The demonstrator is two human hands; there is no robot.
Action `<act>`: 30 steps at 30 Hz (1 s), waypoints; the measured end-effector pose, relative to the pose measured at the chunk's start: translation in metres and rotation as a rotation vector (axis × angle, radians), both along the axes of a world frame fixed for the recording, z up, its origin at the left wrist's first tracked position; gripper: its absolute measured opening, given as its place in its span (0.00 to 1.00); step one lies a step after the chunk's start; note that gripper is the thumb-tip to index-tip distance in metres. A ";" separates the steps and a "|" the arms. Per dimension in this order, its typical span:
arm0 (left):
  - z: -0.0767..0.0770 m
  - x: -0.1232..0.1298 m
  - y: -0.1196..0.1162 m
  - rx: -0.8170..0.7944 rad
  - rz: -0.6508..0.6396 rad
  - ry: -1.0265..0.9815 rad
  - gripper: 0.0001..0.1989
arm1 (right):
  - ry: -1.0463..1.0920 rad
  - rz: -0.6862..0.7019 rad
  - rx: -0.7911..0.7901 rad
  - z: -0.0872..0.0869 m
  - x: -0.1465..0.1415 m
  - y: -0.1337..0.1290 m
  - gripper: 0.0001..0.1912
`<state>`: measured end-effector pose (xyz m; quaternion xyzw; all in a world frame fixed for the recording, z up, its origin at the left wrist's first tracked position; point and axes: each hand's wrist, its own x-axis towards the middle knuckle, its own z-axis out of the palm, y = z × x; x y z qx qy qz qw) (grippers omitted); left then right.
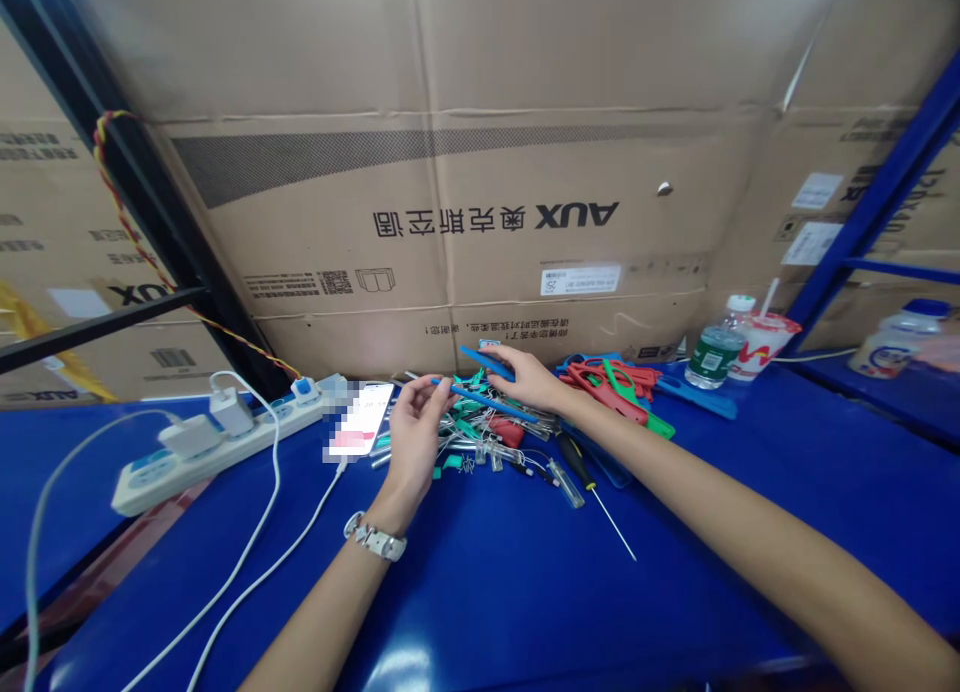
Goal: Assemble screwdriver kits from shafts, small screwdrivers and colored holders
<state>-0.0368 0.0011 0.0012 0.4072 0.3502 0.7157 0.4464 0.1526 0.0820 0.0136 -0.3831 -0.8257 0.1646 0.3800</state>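
Observation:
My left hand [420,427], with a watch on its wrist, pinches the end of a long, thin blue strip [487,400] between thumb and fingers. The strip slants down to the right over a pile of small parts [465,427] in green, clear, red and metal. Behind it, my right hand [525,377] has its fingers closed round a second blue strip-like piece [481,359], whose exact kind I cannot make out. On the near side of the pile lie a black and yellow screwdriver [576,459] and a small clear-handled tool [566,484].
Left of the pile are a phone [367,422] on a cable and a white power strip [240,437] with chargers. To the right lie red cables [615,387], a water bottle [716,347] and a cup [761,350]. A large cardboard box [480,172] stands behind the blue table [510,582].

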 end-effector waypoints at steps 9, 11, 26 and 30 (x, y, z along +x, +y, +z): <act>0.001 0.021 -0.008 -0.046 -0.126 0.075 0.19 | 0.124 0.077 -0.181 0.013 0.016 -0.060 0.22; 0.000 0.033 -0.011 -0.071 -0.154 0.108 0.19 | 0.078 0.063 -0.176 0.012 0.022 -0.079 0.21; -0.001 0.106 0.032 0.155 -0.252 0.682 0.12 | -0.386 -0.469 -0.053 0.025 0.132 -0.055 0.30; -0.001 0.106 0.042 0.301 -0.258 0.964 0.07 | -0.576 -0.460 -0.125 0.029 0.141 -0.032 0.30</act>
